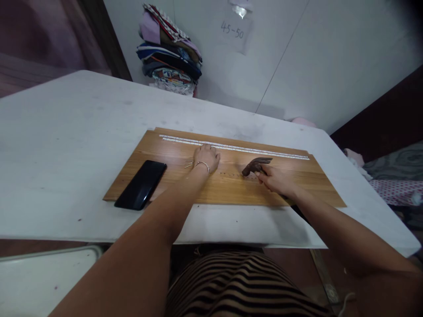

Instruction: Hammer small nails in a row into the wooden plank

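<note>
A wooden board (185, 189) lies on the table, with two narrow white strips (257, 150) marked like measuring tape along its far side. My left hand (207, 157) rests palm down on the board, its fingers slightly apart and their tips at the nearer strip. Beside its wrist lie several thin nails (188, 164). My right hand (272, 179) is wrapped round the handle of a claw hammer (254, 166), whose head hangs low over the board. A row of small dark spots (228, 174), perhaps nail heads or holes, runs between the hands.
A black phone (141, 185) lies across the board's left end. The white table (66, 154) extends around the board. Folded cloth (170, 57) is stacked against the wall behind. A pale chair or stool (46, 281) stands at lower left, and more fabric (396, 191) lies at the right.
</note>
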Demonstrator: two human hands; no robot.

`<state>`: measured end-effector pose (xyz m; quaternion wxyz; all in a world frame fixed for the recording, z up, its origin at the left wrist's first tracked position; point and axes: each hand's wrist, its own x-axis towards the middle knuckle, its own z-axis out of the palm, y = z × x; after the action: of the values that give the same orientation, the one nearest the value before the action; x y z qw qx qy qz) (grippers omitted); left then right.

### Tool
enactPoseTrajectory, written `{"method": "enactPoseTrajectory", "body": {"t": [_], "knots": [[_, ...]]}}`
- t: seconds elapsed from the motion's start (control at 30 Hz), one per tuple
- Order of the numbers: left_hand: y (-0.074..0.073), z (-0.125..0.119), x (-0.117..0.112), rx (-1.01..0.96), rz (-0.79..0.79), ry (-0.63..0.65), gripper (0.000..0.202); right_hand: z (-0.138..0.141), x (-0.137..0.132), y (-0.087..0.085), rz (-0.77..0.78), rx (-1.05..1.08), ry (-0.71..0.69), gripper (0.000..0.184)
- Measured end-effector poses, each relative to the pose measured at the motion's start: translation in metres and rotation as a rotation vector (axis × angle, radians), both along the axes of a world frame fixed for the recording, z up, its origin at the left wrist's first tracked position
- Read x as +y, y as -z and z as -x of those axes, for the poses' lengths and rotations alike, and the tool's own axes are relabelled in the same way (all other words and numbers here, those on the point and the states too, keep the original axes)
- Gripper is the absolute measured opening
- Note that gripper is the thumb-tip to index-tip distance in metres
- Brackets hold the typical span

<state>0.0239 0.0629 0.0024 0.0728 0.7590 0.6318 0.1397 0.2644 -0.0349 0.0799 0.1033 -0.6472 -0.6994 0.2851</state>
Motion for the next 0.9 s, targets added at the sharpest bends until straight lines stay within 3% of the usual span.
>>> {"method": "enactPoseTrajectory", "body": {"t": [0.9], "knots": [[-0.0045, -0.0002, -0.0022, 0.083, 0.001, -0.002, 0.04, 0.0005, -0.0003, 0.0017, -0.006, -0.02, -0.006, 0.014]]}}
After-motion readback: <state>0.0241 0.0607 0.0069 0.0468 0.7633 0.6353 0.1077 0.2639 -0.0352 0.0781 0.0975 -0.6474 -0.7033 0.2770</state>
